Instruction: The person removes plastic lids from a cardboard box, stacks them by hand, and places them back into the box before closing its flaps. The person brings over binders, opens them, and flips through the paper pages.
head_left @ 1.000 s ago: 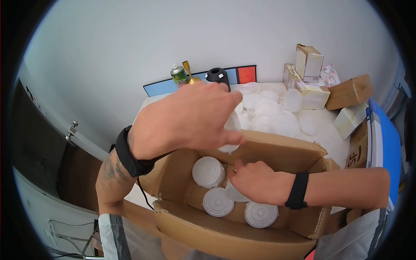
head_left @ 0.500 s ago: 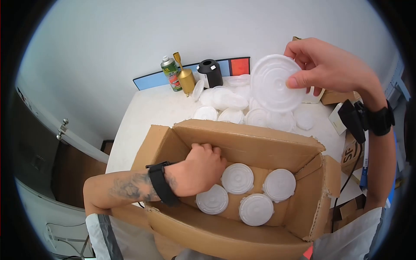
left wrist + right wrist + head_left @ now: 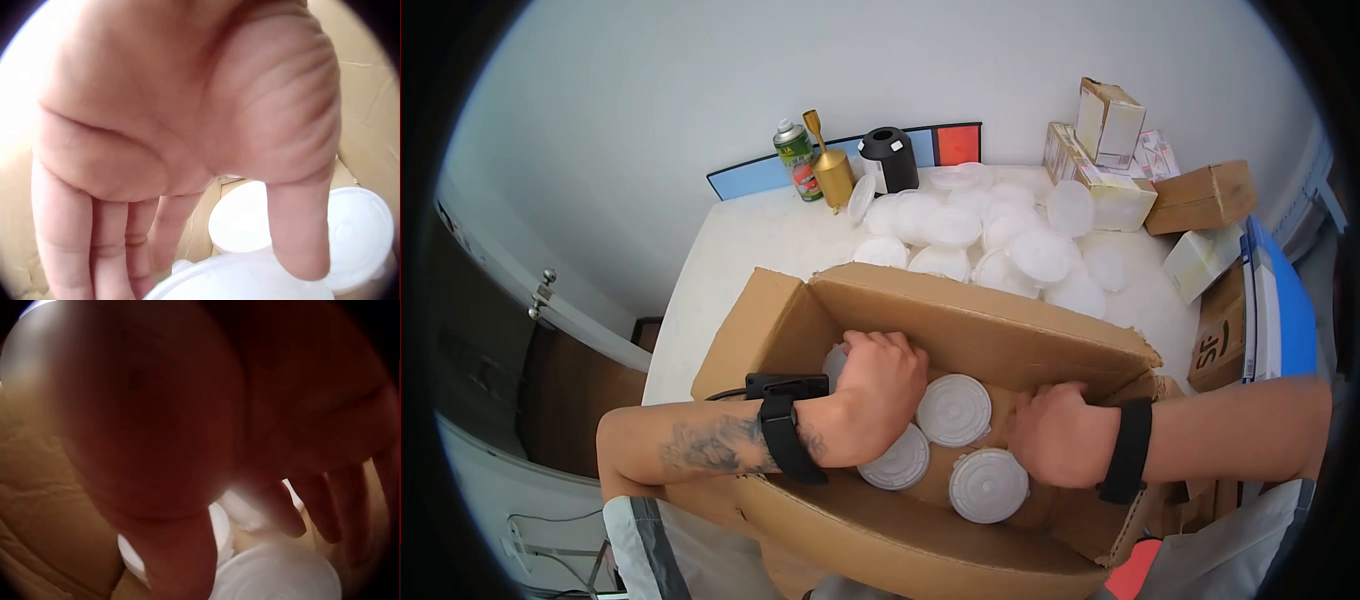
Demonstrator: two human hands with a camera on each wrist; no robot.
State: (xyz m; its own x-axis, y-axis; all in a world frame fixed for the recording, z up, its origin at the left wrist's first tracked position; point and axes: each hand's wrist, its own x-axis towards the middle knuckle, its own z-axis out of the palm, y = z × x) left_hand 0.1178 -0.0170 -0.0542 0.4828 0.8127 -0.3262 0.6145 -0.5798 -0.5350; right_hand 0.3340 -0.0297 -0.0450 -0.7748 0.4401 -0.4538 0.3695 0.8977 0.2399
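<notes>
Inside an open cardboard box (image 3: 990, 310), several round white plastic lids lie on the bottom, among them a middle lid (image 3: 955, 410) and a front lid (image 3: 988, 486). My left hand (image 3: 878, 385) reaches into the left end and grips a lid (image 3: 231, 281) between thumb and fingers. The edge of that lid shows left of the hand in the head view. At the right side of the box, my right hand (image 3: 1055, 430) points down with its fingertips hidden. A lid (image 3: 275, 581) sits between its thumb and fingers in the right wrist view.
Behind the box, a heap of translucent lids (image 3: 950, 228) covers part of the white table (image 3: 700, 290). A spray can (image 3: 796, 160), a gold-coloured vessel (image 3: 834, 180) and a black cylinder (image 3: 890, 160) stand at the back. Small cartons (image 3: 1115, 130) and a blue panel (image 3: 1285, 300) are at right.
My right hand has brought a lid from above the heap down into the box. The left hand, which held a lid above the box at first, came down into its left end and stays there.
</notes>
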